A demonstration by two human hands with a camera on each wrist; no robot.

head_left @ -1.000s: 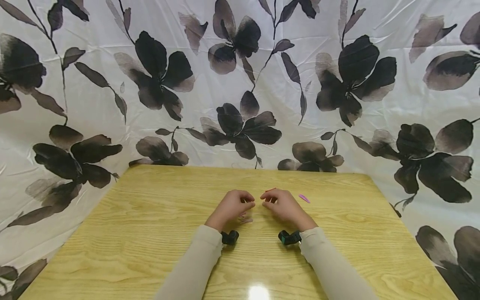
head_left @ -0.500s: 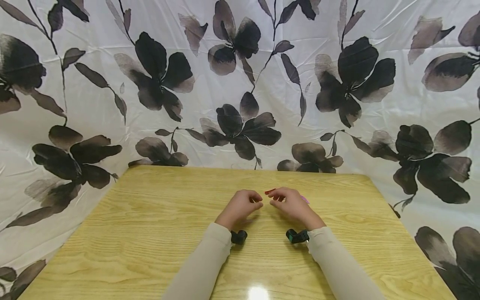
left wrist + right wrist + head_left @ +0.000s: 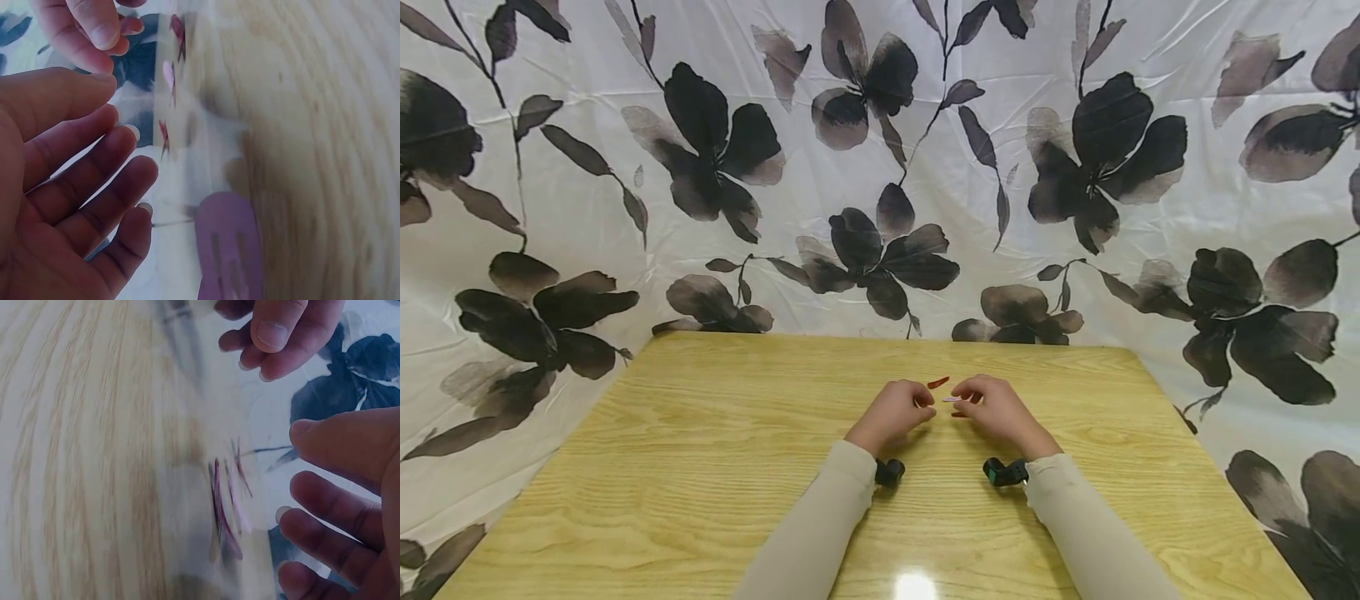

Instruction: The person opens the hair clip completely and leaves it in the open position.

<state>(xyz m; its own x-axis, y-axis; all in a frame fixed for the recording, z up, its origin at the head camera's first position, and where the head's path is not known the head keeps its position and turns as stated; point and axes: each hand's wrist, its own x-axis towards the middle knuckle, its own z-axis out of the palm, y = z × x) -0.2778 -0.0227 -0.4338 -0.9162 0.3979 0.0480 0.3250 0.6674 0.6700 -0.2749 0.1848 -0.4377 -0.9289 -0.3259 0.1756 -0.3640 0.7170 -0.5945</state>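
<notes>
Loosely bent fingers hold nothing on my left hand (image 3: 895, 414), which hovers just left of several snap hair clips. My right hand (image 3: 996, 414), likewise relaxed and without a thing in it, is over their right side. Between the hands lie a red hair clip (image 3: 937, 382), a pale pink hair clip (image 3: 951, 399) and a second red hair clip (image 3: 958, 414), the latter two partly covered by the right fingers. In the left wrist view a purple hair clip (image 3: 228, 237) appears close by, below the left fingertips. The right wrist view catches the clips nearly edge-on.
The wooden table (image 3: 700, 467) reaches toward a floral cloth (image 3: 880, 167) that hangs behind and beside it. Each wrist carries a small black camera, one on the left (image 3: 890, 473) and one on the right (image 3: 1004, 472). Light glares near the table's front.
Both hands have shifted to the right, keeping a small gap between them. The red and pink clips show more between them now, while the pink clip formerly right of the right hand is hidden.
</notes>
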